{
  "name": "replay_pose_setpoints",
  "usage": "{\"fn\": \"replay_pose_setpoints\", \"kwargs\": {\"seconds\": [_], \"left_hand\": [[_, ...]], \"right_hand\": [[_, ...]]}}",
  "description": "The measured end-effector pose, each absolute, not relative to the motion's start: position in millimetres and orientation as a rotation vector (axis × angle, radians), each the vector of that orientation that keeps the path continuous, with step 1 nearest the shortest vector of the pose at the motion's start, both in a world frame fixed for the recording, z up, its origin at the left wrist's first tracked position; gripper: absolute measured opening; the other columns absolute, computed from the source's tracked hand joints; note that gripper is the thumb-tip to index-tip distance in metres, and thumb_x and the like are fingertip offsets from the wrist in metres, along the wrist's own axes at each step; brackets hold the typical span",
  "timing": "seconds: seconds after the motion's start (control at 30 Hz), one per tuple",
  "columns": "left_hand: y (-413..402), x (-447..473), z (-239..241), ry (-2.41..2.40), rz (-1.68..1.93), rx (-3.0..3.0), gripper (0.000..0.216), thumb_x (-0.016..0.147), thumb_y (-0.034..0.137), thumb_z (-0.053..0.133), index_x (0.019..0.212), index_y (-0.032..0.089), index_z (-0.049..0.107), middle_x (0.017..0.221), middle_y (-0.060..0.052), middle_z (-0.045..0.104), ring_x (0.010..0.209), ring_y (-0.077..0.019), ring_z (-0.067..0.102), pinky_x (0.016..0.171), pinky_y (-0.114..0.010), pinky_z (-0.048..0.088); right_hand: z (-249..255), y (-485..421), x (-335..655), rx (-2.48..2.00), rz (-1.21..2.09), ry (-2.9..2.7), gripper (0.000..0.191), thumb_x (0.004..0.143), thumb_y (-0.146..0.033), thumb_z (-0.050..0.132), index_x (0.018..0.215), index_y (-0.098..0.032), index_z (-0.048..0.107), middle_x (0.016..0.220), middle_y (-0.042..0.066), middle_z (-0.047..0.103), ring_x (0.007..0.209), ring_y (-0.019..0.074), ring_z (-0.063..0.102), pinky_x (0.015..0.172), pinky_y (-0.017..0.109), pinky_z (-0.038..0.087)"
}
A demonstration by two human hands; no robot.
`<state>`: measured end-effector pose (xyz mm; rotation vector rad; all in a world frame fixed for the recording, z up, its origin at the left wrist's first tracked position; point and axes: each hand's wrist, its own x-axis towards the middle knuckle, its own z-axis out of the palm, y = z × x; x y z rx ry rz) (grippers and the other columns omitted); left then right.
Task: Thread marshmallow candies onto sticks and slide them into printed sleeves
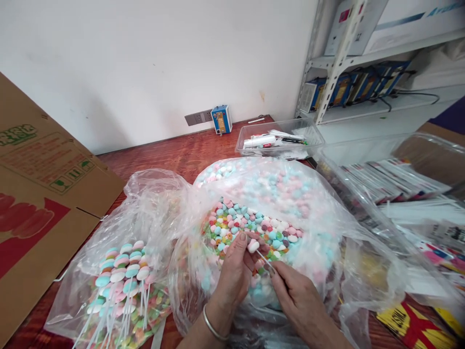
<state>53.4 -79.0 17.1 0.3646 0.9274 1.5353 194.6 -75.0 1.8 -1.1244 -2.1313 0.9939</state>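
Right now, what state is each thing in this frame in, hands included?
Left hand: pinching a pink-and-white round candy.
Right hand: gripping a thin white plastic stick, its tip at that candy.
Large clear plastic bag of loose pastel candies: open at the top, full.
Smaller clear plastic bag of finished candy sticks: open, lying flat.
Clear plastic tray of pens: uncovered.
Brown cardboard box: flap open.

Print on cardboard box (43,194) and yellow label (395,317): unreadable.
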Motion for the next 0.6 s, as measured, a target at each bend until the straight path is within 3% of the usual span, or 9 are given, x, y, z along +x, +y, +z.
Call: {"fn": "replay_pose_setpoints", "kwargs": {"seconds": [0.37, 0.6], "left_hand": [[-85, 90, 5, 1.031, 1.506, 0.455, 0.035, 0.09, 0.048, 0.052, 0.085, 0.017, 0.067, 0.09, -0.008, 0.071, 0.088, -0.021, 0.065, 0.081, -0.033, 0.051], [-72, 55, 9, 1.506, 1.428, 0.921, 0.038, 0.092, 0.047, 0.048, 0.117, 0.021, 0.061, 0.103, -0.009, 0.069, 0.093, -0.0216, 0.064, 0.084, -0.035, 0.049]], "right_hand": [[0, -73, 191, -1.21, 0.954, -2.159, 0.031, 0.099, -0.029, 0.032, 0.081, -0.021, 0.056, 0.073, 0.004, 0.065, 0.064, 0.0192, 0.062, 0.06, 0.028, 0.043], [5, -57, 197, -1.238, 0.953, -2.054, 0.029, 0.098, -0.033, 0.034, 0.076, -0.023, 0.051, 0.066, 0.0, 0.06, 0.059, 0.0167, 0.056, 0.057, 0.026, 0.04]]}}
